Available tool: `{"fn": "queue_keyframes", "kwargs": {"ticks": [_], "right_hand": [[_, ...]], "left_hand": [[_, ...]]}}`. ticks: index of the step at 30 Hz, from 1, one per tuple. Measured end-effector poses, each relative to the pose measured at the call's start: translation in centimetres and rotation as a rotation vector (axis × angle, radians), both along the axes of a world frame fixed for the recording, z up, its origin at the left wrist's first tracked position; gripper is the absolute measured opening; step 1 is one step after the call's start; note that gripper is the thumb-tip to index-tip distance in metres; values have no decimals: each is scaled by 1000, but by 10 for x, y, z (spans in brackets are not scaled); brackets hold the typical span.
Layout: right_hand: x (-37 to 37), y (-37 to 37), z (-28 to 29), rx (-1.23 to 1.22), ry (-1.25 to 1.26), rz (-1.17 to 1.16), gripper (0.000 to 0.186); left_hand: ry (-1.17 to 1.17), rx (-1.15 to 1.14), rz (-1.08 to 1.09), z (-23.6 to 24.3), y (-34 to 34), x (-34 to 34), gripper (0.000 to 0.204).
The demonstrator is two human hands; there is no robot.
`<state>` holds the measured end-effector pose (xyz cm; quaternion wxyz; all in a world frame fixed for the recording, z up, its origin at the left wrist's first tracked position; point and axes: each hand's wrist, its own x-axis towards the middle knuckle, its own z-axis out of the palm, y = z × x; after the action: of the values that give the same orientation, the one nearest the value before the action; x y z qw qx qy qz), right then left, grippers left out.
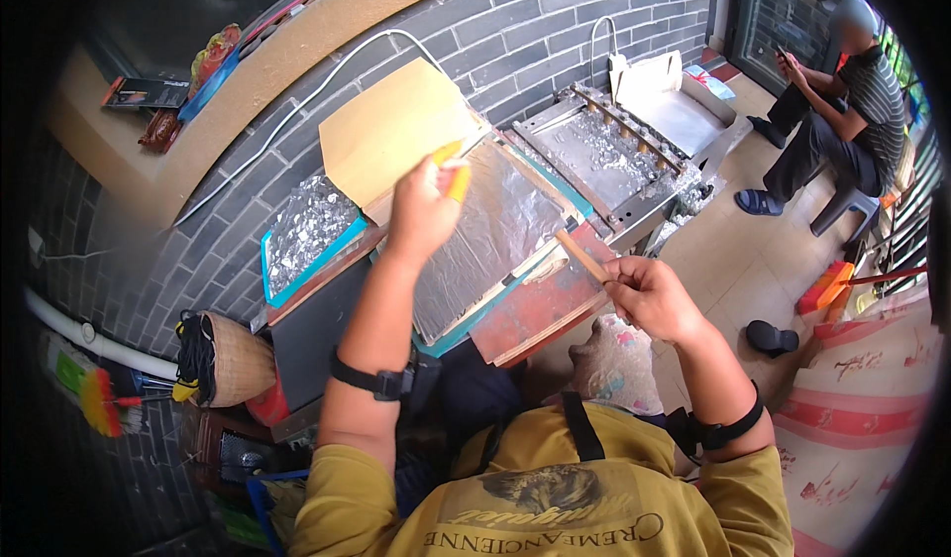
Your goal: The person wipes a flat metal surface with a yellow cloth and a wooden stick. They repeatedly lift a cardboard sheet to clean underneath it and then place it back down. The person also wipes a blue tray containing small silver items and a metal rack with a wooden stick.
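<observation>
My left hand (421, 210) is raised over a foil-covered board (495, 230) and grips a small yellow tool (456, 172) by its upper end. My right hand (649, 294) holds a thin wooden stick (582, 257) whose tip points at the board's right edge. The foil board rests tilted on a teal tray (466, 331) and a reddish wooden table (540, 309). A brown paper envelope (391, 131) lies behind the board, against the brick wall.
A blue tray of crumpled foil (307, 230) sits at the left. A metal grill box with foil (619, 151) stands at the right rear. A seated person (842, 111) is at the far right. A woven basket (228, 359) and broom (94, 393) lie low left.
</observation>
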<state>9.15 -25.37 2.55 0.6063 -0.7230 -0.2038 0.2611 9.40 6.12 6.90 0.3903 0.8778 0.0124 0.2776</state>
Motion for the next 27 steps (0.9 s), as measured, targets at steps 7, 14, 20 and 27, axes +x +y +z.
{"fn": "queue_keyframes", "kwargs": {"ticks": [7, 14, 20, 27], "right_hand": [[2, 1, 1, 12, 41, -24, 20], [3, -1, -3, 60, 37, 7, 21], [2, -5, -4, 35, 19, -1, 22], [-1, -6, -3, 37, 0, 19, 20]], "left_hand": [[-32, 676, 311, 25, 84, 37, 41], [205, 921, 510, 9, 119, 42, 42], [143, 763, 537, 26, 97, 27, 28], [-14, 564, 503, 39, 65, 6, 29]]}}
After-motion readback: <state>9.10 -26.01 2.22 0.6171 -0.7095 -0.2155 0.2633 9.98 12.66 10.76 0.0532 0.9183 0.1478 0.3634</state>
